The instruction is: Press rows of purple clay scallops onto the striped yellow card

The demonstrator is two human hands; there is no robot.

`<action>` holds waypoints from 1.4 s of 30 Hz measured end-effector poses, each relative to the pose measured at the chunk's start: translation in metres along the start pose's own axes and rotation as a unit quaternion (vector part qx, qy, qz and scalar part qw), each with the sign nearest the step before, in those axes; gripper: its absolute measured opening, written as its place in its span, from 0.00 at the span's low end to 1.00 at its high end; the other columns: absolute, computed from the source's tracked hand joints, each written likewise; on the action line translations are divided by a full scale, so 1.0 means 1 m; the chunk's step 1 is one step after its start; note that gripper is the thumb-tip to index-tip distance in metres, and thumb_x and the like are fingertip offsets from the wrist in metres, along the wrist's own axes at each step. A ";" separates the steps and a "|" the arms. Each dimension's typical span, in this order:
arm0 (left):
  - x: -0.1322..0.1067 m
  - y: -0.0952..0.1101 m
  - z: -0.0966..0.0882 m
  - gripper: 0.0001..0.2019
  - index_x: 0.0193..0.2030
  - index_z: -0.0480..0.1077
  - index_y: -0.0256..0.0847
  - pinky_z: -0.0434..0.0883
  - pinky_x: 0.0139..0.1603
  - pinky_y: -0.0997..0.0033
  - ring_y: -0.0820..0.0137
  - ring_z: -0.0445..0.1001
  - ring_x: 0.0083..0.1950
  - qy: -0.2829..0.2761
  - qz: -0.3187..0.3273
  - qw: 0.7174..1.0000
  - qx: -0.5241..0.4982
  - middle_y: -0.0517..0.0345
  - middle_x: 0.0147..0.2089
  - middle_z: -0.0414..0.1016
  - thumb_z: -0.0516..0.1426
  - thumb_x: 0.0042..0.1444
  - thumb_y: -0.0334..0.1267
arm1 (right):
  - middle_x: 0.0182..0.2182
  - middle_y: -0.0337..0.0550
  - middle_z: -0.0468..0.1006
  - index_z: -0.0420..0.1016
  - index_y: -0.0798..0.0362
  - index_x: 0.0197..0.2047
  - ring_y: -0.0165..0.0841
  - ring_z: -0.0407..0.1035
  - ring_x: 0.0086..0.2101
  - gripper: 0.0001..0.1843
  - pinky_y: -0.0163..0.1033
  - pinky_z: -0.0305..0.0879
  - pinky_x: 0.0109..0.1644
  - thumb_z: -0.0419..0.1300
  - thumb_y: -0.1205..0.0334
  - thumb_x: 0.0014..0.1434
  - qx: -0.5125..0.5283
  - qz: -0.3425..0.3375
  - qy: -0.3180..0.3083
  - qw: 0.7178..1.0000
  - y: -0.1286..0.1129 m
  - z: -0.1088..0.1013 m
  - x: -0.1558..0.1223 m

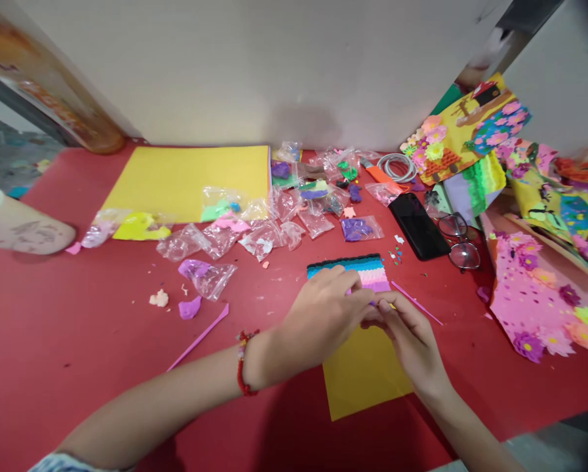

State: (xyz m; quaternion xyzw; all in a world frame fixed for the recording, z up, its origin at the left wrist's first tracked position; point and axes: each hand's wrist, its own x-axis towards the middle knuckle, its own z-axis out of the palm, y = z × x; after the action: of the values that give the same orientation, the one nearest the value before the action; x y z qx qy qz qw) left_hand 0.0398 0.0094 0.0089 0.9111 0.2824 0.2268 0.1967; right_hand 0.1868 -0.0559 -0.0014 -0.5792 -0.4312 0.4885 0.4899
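Both my hands meet over a small yellow card point(362, 373) on the red table point(77, 341). The card's upper part is covered with rows of coloured clay scales point(367, 269), from dark and blue to pink. My left hand point(323, 311), with a red bracelet on its wrist, is curled with the fingertips pinched at the lowest pink row. My right hand point(406, 334) is also pinched, its fingertips touching the left ones around a small purple bit point(372, 303) of clay. A thin pink modelling tool point(416, 303) lies just right of the card.
Several small plastic bags of coloured clay point(254, 226) lie behind the card, in front of a large yellow sheet point(185, 177). A black phone point(419, 226), glasses point(461, 246) and finished paper-flower crafts point(534, 308) are at the right. Another pink tool point(200, 335) and a cup point(18, 223) lie left.
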 end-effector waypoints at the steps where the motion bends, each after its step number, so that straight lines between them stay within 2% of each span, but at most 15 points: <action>1: 0.000 -0.001 -0.001 0.10 0.33 0.71 0.39 0.58 0.35 0.69 0.70 0.63 0.33 -0.002 -0.001 1.000 -0.004 0.56 0.33 0.68 0.50 0.62 0.34 | 0.25 0.38 0.76 0.72 0.51 0.32 0.28 0.71 0.26 0.11 0.35 0.70 0.33 0.55 0.53 0.58 -0.001 -0.003 -0.005 1.000 -0.001 0.000 0.000; 4: -0.002 -0.002 -0.003 0.12 0.31 0.71 0.39 0.57 0.33 0.70 0.71 0.62 0.32 -0.007 0.005 1.000 -0.014 0.57 0.30 0.68 0.49 0.62 0.33 | 0.24 0.37 0.75 0.72 0.51 0.32 0.27 0.71 0.26 0.09 0.34 0.69 0.33 0.58 0.54 0.57 0.000 -0.002 -0.027 1.000 -0.001 -0.002 0.001; 9: -0.003 0.000 -0.002 0.15 0.31 0.70 0.37 0.54 0.31 0.69 0.71 0.60 0.29 -0.019 0.063 0.998 0.022 0.57 0.29 0.68 0.45 0.64 0.31 | 0.23 0.37 0.75 0.73 0.52 0.30 0.25 0.68 0.24 0.10 0.32 0.67 0.30 0.61 0.53 0.53 0.062 0.053 -0.064 0.995 0.004 -0.005 0.003; 13: -0.003 0.002 0.001 0.15 0.32 0.69 0.35 0.55 0.31 0.69 0.71 0.61 0.30 -0.005 0.104 0.992 0.074 0.56 0.29 0.68 0.44 0.64 0.30 | 0.22 0.38 0.74 0.73 0.53 0.28 0.25 0.66 0.23 0.13 0.32 0.64 0.28 0.63 0.51 0.50 0.107 0.097 -0.053 0.988 0.008 -0.007 0.003; 16: -0.003 0.003 0.000 0.13 0.34 0.69 0.34 0.57 0.32 0.68 0.68 0.62 0.32 -0.004 0.112 0.987 0.111 0.54 0.30 0.67 0.45 0.63 0.30 | 0.22 0.37 0.73 0.72 0.53 0.27 0.25 0.66 0.22 0.13 0.32 0.64 0.27 0.65 0.51 0.47 0.099 0.110 -0.034 0.988 0.010 -0.010 0.004; 19: -0.006 0.008 -0.002 0.11 0.36 0.69 0.33 0.60 0.34 0.66 0.65 0.63 0.34 -0.035 0.093 0.987 0.128 0.52 0.31 0.67 0.46 0.63 0.31 | 0.23 0.37 0.75 0.72 0.52 0.30 0.26 0.68 0.24 0.12 0.33 0.66 0.30 0.65 0.53 0.47 0.057 0.096 -0.019 0.994 0.011 -0.014 0.005; 23: -0.021 0.018 0.006 0.08 0.37 0.69 0.37 0.62 0.36 0.66 0.66 0.65 0.37 -0.093 0.089 0.989 0.073 0.53 0.35 0.68 0.49 0.61 0.32 | 0.29 0.42 0.79 0.71 0.52 0.35 0.30 0.71 0.27 0.13 0.38 0.69 0.35 0.62 0.52 0.51 -0.010 0.067 0.004 0.998 0.009 -0.020 0.006; 24: -0.027 0.020 0.011 0.08 0.40 0.69 0.37 0.62 0.37 0.66 0.65 0.65 0.38 -0.101 0.080 0.989 0.071 0.52 0.36 0.68 0.51 0.61 0.35 | 0.29 0.43 0.79 0.71 0.52 0.35 0.30 0.71 0.27 0.13 0.39 0.70 0.36 0.61 0.52 0.52 -0.028 0.064 0.012 0.998 0.008 -0.022 0.006; 25: -0.033 0.021 0.017 0.11 0.47 0.68 0.38 0.63 0.37 0.66 0.64 0.65 0.39 -0.111 0.081 0.987 0.078 0.52 0.37 0.68 0.53 0.60 0.40 | 0.29 0.43 0.80 0.71 0.53 0.35 0.30 0.71 0.27 0.13 0.38 0.70 0.36 0.60 0.52 0.53 -0.044 0.061 0.017 0.997 0.007 -0.023 0.006; 27: -0.045 0.019 0.028 0.17 0.49 0.67 0.38 0.63 0.37 0.66 0.64 0.65 0.38 -0.107 0.098 0.985 0.098 0.53 0.37 0.68 0.56 0.57 0.45 | 0.26 0.43 0.79 0.72 0.53 0.31 0.30 0.71 0.27 0.13 0.37 0.70 0.35 0.58 0.51 0.55 -0.067 0.052 0.019 0.996 0.006 -0.025 0.006; 30: -0.059 0.014 0.040 0.18 0.49 0.67 0.37 0.63 0.44 0.62 0.65 0.66 0.38 -0.093 0.104 0.981 0.134 0.54 0.37 0.69 0.56 0.56 0.46 | 0.25 0.43 0.77 0.72 0.54 0.27 0.29 0.71 0.26 0.15 0.35 0.69 0.32 0.56 0.51 0.56 -0.086 0.021 0.017 0.996 0.007 -0.024 0.007; 36: -0.080 0.016 0.043 0.21 0.53 0.65 0.34 0.61 0.49 0.60 0.65 0.67 0.40 -0.087 0.069 0.982 0.153 0.53 0.38 0.71 0.54 0.58 0.46 | 0.28 0.44 0.79 0.73 0.53 0.32 0.29 0.71 0.25 0.12 0.36 0.70 0.31 0.60 0.52 0.53 -0.096 0.006 0.004 0.995 0.013 -0.020 0.006; 42: -0.090 0.019 0.049 0.20 0.53 0.66 0.34 0.60 0.52 0.56 0.63 0.67 0.42 -0.047 0.057 0.985 0.157 0.51 0.39 0.71 0.53 0.59 0.45 | 0.19 0.38 0.73 0.71 0.53 0.26 0.28 0.69 0.21 0.12 0.32 0.67 0.24 0.63 0.53 0.49 -0.128 0.009 0.028 0.991 0.021 -0.018 -0.010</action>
State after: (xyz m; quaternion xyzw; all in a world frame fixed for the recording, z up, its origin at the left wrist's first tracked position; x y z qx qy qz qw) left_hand 0.0070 -0.0707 -0.0492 0.9549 0.2528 0.1472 0.0513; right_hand 0.2038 -0.0716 -0.0200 -0.6544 -0.4713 0.4174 0.4189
